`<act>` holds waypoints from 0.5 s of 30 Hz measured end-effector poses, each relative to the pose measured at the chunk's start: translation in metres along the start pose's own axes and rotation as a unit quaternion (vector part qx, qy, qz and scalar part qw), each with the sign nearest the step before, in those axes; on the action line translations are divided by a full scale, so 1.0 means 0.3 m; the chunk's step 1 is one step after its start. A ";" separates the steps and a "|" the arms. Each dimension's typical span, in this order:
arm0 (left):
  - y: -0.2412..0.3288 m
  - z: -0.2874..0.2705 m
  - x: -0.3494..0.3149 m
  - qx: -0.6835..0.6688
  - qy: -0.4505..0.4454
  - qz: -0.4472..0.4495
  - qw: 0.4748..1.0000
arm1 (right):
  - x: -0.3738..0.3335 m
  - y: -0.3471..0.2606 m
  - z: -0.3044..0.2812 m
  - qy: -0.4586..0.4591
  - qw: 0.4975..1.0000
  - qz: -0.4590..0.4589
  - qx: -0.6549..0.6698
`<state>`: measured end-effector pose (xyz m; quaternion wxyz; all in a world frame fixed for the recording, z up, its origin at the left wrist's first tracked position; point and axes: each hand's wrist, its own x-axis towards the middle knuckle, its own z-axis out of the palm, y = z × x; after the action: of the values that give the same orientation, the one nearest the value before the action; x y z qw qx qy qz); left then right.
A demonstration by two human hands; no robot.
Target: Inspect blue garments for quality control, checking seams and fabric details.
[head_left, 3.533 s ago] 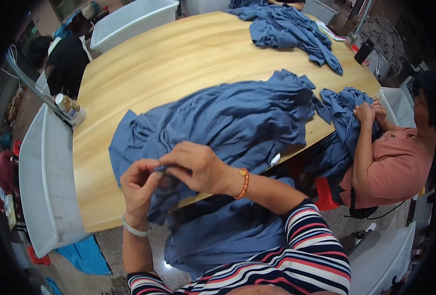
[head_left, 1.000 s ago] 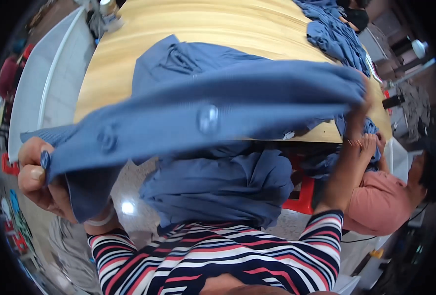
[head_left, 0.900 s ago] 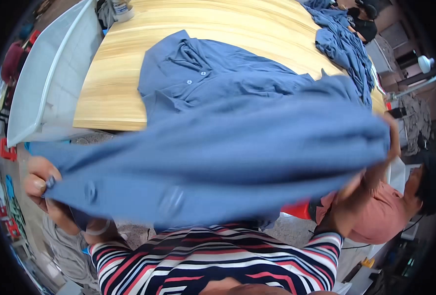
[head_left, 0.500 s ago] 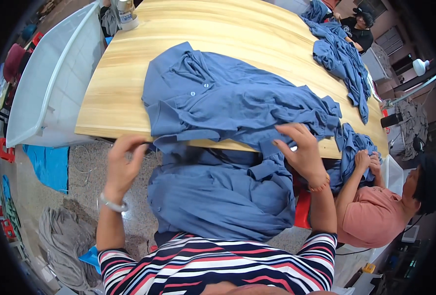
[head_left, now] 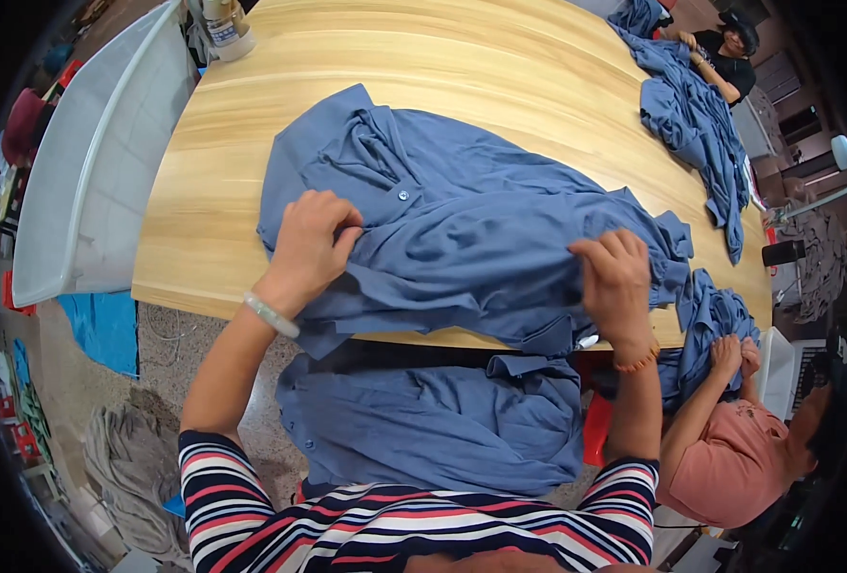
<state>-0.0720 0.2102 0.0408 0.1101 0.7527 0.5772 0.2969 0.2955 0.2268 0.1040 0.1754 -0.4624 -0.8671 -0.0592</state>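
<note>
A blue buttoned shirt [head_left: 481, 244] lies spread and rumpled along the near edge of the table. My left hand [head_left: 314, 234] is closed in a pinch on its fabric, below a button at the left end. At the right part of the shirt, my right hand [head_left: 619, 282] also pinches the cloth between thumb and fingers. Below that hand, a small white item [head_left: 588, 341] pokes out at the table edge; its kind is unclear. Another blue garment [head_left: 433, 420] rests across my lap, partly under the table edge.
A translucent plastic bin [head_left: 94, 181] stands left of the wooden table [head_left: 423, 57]. A jar [head_left: 225, 29] sits at the far left. More blue garments [head_left: 696, 124] lie at the right, where two other people handle cloth. Grey cloth [head_left: 132, 468] is heaped on the floor.
Both hands have moved from the near edge up onto the shirt and pinch its fabric. The near cloth has been shifted, covering one of the two visible buttons.
</note>
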 end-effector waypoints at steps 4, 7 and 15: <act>0.052 -0.023 -0.002 -0.081 0.070 0.028 0.994 | -0.031 0.012 -0.057 -0.091 0.993 0.064 0.048; 0.044 0.010 -0.009 -0.122 0.011 -0.035 0.992 | 0.105 -0.108 -0.016 -0.023 0.971 0.154 0.181; 0.035 0.046 -0.021 -0.103 -0.064 -0.051 0.991 | 0.456 -0.269 0.477 -0.148 0.966 0.142 0.158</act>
<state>-0.0566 0.2034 0.0331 0.2387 0.7244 0.5726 0.3007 0.1236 0.3261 0.0246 0.1224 -0.5510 -0.8070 0.1736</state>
